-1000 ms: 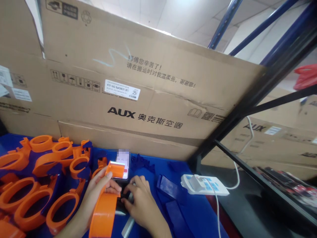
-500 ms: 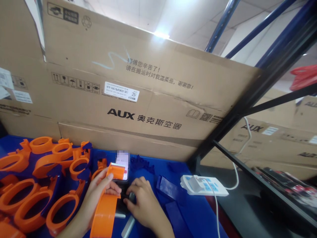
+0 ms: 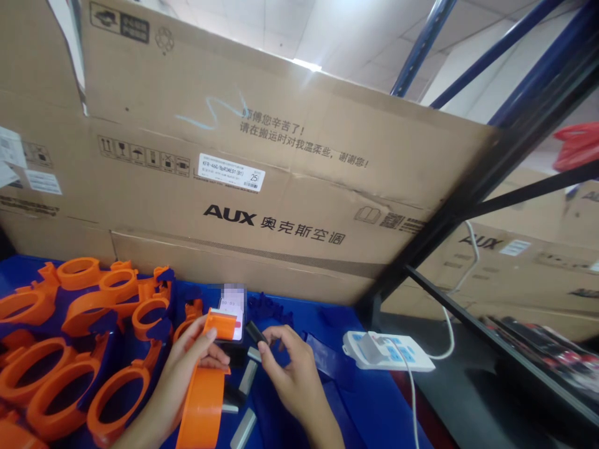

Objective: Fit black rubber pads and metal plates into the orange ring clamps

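Observation:
My left hand (image 3: 206,349) is closed around an orange plastic tape dispenser (image 3: 202,405), with its toothed edge at the top and its broad curved band toward me. My right hand (image 3: 292,365) pinches a short black cylinder (image 3: 255,333), like a roller or sleeve, between thumb and fingertips, apart from the dispenser. Below and between my hands lie grey bar-like pieces (image 3: 244,429) and another black cylinder (image 3: 234,395), partly hidden by the dispenser. Behind my left hand, a phone (image 3: 233,304) shows a lit screen.
Many orange ring-shaped dispenser parts (image 3: 49,408) with blue pieces crowd the left of the blue table. Small dark blue parts (image 3: 269,307) lie at the back, and blue pieces (image 3: 330,358) at right. A white power strip (image 3: 388,351) sits by the right edge. Cardboard boxes (image 3: 281,187) stand behind.
My right hand has lifted away from the pieces near the dispenser, up and to the right, with a black cylinder now in its fingers. My left hand stays almost still.

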The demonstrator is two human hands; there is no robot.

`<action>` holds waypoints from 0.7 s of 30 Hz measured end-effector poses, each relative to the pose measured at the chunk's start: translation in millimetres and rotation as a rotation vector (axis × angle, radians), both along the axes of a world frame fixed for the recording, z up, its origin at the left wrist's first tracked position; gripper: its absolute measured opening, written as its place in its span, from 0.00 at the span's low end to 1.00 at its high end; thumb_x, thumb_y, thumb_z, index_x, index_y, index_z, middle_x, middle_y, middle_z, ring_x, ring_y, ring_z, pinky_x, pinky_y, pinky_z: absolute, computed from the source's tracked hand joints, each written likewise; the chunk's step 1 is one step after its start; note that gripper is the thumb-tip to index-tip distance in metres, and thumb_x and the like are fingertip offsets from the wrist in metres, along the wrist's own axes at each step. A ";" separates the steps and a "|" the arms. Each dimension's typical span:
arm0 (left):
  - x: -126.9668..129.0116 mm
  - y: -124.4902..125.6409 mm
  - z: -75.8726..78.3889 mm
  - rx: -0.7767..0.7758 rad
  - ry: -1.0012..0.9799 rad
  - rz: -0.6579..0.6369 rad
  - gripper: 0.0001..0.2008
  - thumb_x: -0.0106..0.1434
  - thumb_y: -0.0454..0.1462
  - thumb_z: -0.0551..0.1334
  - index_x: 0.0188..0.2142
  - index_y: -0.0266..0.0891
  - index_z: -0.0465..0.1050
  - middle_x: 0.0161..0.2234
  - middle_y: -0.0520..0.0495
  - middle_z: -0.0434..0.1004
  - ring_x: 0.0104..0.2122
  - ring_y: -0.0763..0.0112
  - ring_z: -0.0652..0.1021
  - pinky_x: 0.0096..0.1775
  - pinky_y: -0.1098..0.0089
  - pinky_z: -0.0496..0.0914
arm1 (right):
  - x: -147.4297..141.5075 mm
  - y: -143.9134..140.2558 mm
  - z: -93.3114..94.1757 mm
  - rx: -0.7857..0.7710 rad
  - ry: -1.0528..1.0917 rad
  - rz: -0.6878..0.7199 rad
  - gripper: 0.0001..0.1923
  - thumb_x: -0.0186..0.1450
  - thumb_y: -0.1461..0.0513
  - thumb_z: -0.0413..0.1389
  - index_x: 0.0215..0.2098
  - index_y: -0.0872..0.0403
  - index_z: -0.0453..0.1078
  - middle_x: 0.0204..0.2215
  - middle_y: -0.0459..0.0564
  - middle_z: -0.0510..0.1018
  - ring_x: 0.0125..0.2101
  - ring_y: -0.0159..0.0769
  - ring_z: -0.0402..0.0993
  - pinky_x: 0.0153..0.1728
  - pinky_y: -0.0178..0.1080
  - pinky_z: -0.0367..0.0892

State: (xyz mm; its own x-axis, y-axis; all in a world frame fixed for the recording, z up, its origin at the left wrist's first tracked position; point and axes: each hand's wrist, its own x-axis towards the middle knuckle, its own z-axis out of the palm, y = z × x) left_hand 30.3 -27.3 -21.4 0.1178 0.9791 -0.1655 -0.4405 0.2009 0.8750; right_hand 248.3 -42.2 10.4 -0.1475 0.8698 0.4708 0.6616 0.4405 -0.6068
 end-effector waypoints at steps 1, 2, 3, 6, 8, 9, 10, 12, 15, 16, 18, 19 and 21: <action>1.0 -0.2 -0.8 0.000 0.002 -0.007 0.22 0.63 0.49 0.69 0.50 0.41 0.70 0.26 0.46 0.85 0.26 0.60 0.84 0.33 0.64 0.80 | -1.6 -0.6 -1.0 0.015 0.012 0.016 0.03 0.72 0.60 0.57 0.40 0.51 0.72 0.34 0.48 0.79 0.35 0.39 0.76 0.37 0.38 0.69; 2.0 -0.6 -1.8 -0.001 0.006 -0.012 0.23 0.63 0.49 0.69 0.52 0.40 0.70 0.26 0.46 0.85 0.25 0.60 0.84 0.34 0.64 0.80 | -3.7 -1.1 -2.5 0.025 0.016 0.039 0.04 0.72 0.60 0.57 0.42 0.51 0.73 0.33 0.48 0.79 0.35 0.38 0.76 0.36 0.37 0.69; 3.1 -1.0 -2.9 0.002 0.013 -0.015 0.24 0.64 0.49 0.69 0.53 0.40 0.69 0.26 0.46 0.85 0.25 0.61 0.83 0.34 0.64 0.80 | -6.2 -1.4 -4.5 0.033 0.015 0.063 0.04 0.72 0.60 0.57 0.43 0.50 0.73 0.33 0.48 0.79 0.35 0.38 0.76 0.35 0.37 0.69; 5.8 -2.3 -6.8 0.034 0.054 -0.026 0.28 0.64 0.49 0.68 0.58 0.39 0.67 0.26 0.46 0.84 0.27 0.60 0.84 0.37 0.63 0.80 | -14.2 -1.4 -10.8 0.056 -0.004 0.115 0.07 0.72 0.60 0.57 0.47 0.50 0.73 0.32 0.48 0.79 0.35 0.39 0.76 0.35 0.37 0.69; 6.6 -3.1 -8.8 0.061 0.088 -0.026 0.30 0.64 0.49 0.69 0.59 0.37 0.68 0.27 0.45 0.84 0.29 0.59 0.84 0.38 0.63 0.79 | -18.2 -1.2 -14.0 0.081 -0.003 0.118 0.07 0.72 0.60 0.57 0.47 0.50 0.74 0.32 0.48 0.79 0.35 0.39 0.76 0.34 0.38 0.70; 6.9 -3.6 -9.3 0.069 0.102 -0.024 0.30 0.63 0.50 0.69 0.59 0.37 0.68 0.27 0.45 0.85 0.29 0.58 0.84 0.38 0.62 0.79 | -19.5 -1.1 -15.0 0.098 0.004 0.110 0.07 0.72 0.60 0.57 0.48 0.50 0.74 0.32 0.49 0.79 0.34 0.39 0.76 0.34 0.38 0.70; 7.3 -4.2 -9.3 0.076 0.113 -0.023 0.31 0.63 0.50 0.68 0.59 0.37 0.69 0.27 0.45 0.85 0.30 0.58 0.84 0.38 0.62 0.79 | -20.2 -1.0 -15.6 0.113 0.012 0.101 0.08 0.72 0.60 0.57 0.48 0.50 0.74 0.32 0.49 0.79 0.34 0.39 0.76 0.34 0.38 0.70; 8.5 -6.1 -8.6 0.095 0.131 -0.026 0.31 0.63 0.50 0.69 0.60 0.37 0.69 0.29 0.44 0.85 0.30 0.58 0.84 0.38 0.63 0.79 | -20.4 -0.9 -16.0 0.135 0.027 0.089 0.09 0.72 0.60 0.57 0.49 0.50 0.73 0.32 0.49 0.79 0.34 0.39 0.76 0.34 0.39 0.71; 11.6 -10.1 -7.6 0.132 0.139 -0.037 0.32 0.61 0.49 0.70 0.61 0.39 0.70 0.31 0.45 0.85 0.30 0.59 0.84 0.36 0.63 0.78 | -19.5 -0.8 -15.5 0.150 0.037 0.091 0.10 0.72 0.60 0.57 0.51 0.50 0.74 0.32 0.49 0.80 0.34 0.40 0.77 0.34 0.39 0.72; 12.6 -11.3 -7.7 0.135 0.139 -0.038 0.32 0.61 0.49 0.71 0.61 0.39 0.70 0.31 0.45 0.84 0.30 0.59 0.83 0.36 0.63 0.78 | -19.4 -0.9 -15.3 0.153 0.040 0.094 0.11 0.72 0.60 0.57 0.52 0.50 0.73 0.33 0.49 0.80 0.34 0.40 0.77 0.34 0.40 0.72; 13.8 -13.0 -8.2 0.129 0.138 -0.043 0.33 0.61 0.49 0.70 0.62 0.40 0.69 0.30 0.45 0.84 0.29 0.59 0.83 0.36 0.62 0.78 | -20.1 -1.6 -15.2 0.160 0.049 0.096 0.12 0.72 0.61 0.58 0.53 0.49 0.74 0.33 0.50 0.81 0.34 0.40 0.77 0.34 0.40 0.73; 14.0 -13.4 -8.4 0.126 0.141 -0.045 0.33 0.62 0.49 0.70 0.62 0.39 0.69 0.30 0.45 0.85 0.30 0.58 0.83 0.37 0.61 0.78 | -20.9 -2.2 -15.3 0.162 0.054 0.094 0.12 0.72 0.61 0.58 0.53 0.49 0.74 0.33 0.50 0.81 0.34 0.40 0.77 0.34 0.40 0.73; 13.9 -13.6 -8.8 0.126 0.148 -0.049 0.34 0.62 0.49 0.70 0.63 0.39 0.68 0.31 0.44 0.85 0.30 0.57 0.84 0.38 0.60 0.77 | -23.2 -3.7 -15.4 0.162 0.066 0.077 0.11 0.72 0.61 0.58 0.53 0.49 0.74 0.34 0.50 0.81 0.34 0.40 0.78 0.34 0.40 0.73</action>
